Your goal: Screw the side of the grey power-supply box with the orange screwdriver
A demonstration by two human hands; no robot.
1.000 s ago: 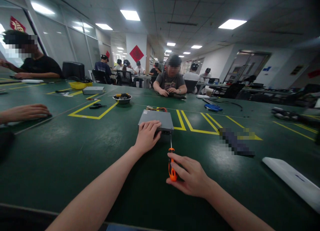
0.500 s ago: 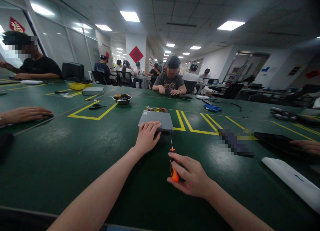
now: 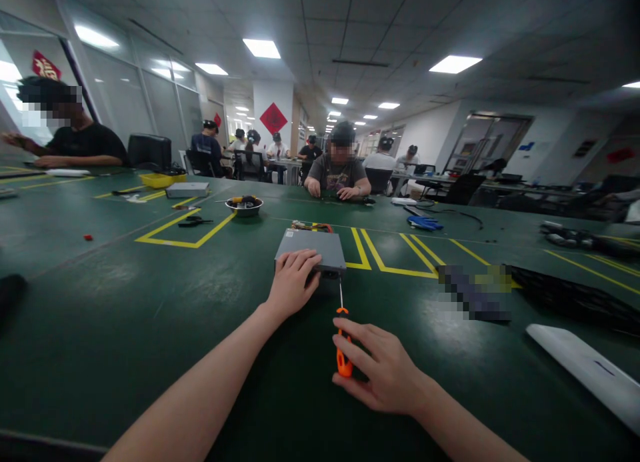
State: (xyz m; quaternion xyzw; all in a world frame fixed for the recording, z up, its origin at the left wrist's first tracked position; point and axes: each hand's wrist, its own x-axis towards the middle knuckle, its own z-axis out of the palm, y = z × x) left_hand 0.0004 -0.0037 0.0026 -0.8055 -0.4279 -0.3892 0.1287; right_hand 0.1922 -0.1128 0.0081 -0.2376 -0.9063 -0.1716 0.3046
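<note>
A grey metal computer power supply (image 3: 320, 245) lies on the green table in front of me, with a bundle of coloured wires (image 3: 310, 227) at its far side. My left hand (image 3: 295, 282) grips its near left part, fingers flat on the top and thumb against the near face. In my right hand (image 3: 377, 362) is a screwdriver (image 3: 344, 355) with an orange and black handle, held between fingers and thumb. Its thin shaft points away from me to the right end of the power supply's near face. Whether the tip sits in a screw is too small to tell.
Beyond to the left stand a metal bowl (image 3: 244, 207) of tools and a yellow tray (image 3: 163, 180). Blue gloves or cloth (image 3: 425, 222) lie farther right. A black mesh panel (image 3: 575, 299) and a white casing (image 3: 585, 369) are at right. A person (image 3: 340, 169) works opposite.
The view has shifted slightly, and both my hands keep their holds. Another person's hand at the left has gone, leaving a small red piece visible. A hand at the right has also left view.
</note>
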